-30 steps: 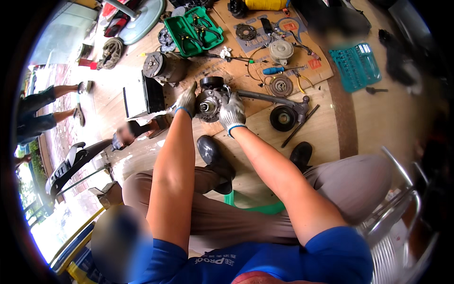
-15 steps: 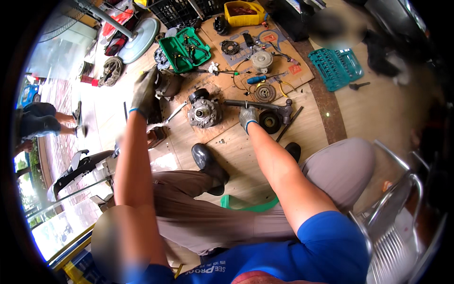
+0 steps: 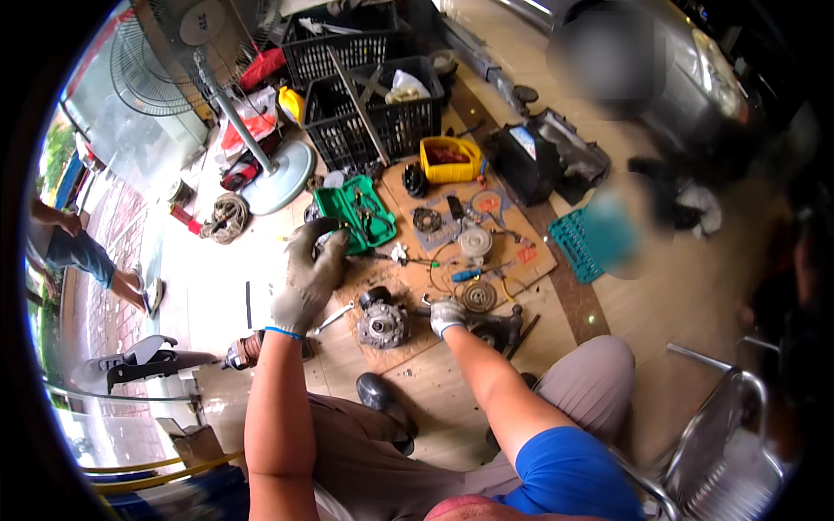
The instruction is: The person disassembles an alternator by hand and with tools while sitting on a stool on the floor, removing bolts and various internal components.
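My right hand (image 3: pixel 448 314), in a pale work glove, is wrapped round the handle of a hammer (image 3: pixel 514 325) lying over a dark pulley on the floor. Left of it, a round grey metal machine part (image 3: pixel 383 326) with a central shaft rests on the cardboard. My gloved left hand (image 3: pixel 306 273) is raised beyond and left of that part. Its thumb and forefinger curl together near their tips; whatever is between them is too small or dark to make out. A wrench (image 3: pixel 334 318) lies below this hand, near an open green tool case (image 3: pixel 360 214).
The cardboard (image 3: pixel 415 347) carries several loose parts, a blue-handled screwdriver (image 3: pixel 466 275) and a yellow container (image 3: pixel 450 160). Black crates (image 3: pixel 375 130) and a standing fan's base (image 3: pixel 278 178) are beyond. A teal socket case (image 3: pixel 573 247) lies right; a metal chair (image 3: pixel 721 443) stands nearby.
The view has tilted up, showing more of the crates and fan. My left hand has shifted rightward, its thumb and forefinger now curled together. My right hand stays on the hammer handle.
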Action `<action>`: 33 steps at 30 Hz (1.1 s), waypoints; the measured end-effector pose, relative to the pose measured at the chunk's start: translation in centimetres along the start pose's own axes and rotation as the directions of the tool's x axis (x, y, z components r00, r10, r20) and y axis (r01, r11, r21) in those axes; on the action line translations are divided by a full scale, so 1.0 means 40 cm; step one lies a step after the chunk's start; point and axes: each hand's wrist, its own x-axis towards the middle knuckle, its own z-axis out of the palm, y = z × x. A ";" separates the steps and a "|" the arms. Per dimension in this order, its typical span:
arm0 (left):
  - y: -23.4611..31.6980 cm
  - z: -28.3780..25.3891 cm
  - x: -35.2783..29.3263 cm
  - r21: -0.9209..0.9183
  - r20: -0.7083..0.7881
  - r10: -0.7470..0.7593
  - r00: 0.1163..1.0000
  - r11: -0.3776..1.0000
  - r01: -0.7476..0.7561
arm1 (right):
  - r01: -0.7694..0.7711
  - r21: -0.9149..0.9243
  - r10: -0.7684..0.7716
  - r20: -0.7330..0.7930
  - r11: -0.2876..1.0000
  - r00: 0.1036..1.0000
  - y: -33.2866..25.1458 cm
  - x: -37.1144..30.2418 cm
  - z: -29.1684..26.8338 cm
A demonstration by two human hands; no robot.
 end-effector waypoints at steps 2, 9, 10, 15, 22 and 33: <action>-0.047 -0.009 0.032 0.197 -0.090 0.135 0.987 0.974 -0.116 | -0.006 0.005 0.006 0.029 1.000 1.000 -0.024 0.001 -0.002; -0.003 0.000 0.033 0.359 -0.131 0.181 0.975 0.925 -0.123 | -0.061 0.094 0.059 0.020 0.994 0.998 0.016 -0.056 -0.101; 0.009 0.004 0.034 0.352 -0.111 0.162 0.981 0.929 -0.114 | -0.099 0.124 0.093 0.050 0.987 0.994 0.012 -0.080 -0.167; 0.053 0.052 0.026 0.229 0.011 0.124 0.992 0.966 -0.123 | -0.196 0.383 0.252 -0.100 0.903 0.963 0.061 -0.104 -0.353; 0.112 0.139 -0.002 0.141 0.044 0.250 0.967 0.957 -0.254 | 0.125 0.530 0.048 -0.301 0.839 0.952 0.135 -0.236 -0.702; 0.077 0.096 -0.037 0.399 0.356 0.118 0.927 0.878 -0.265 | 0.253 0.340 -0.219 -0.136 0.906 0.966 0.141 -0.524 -0.917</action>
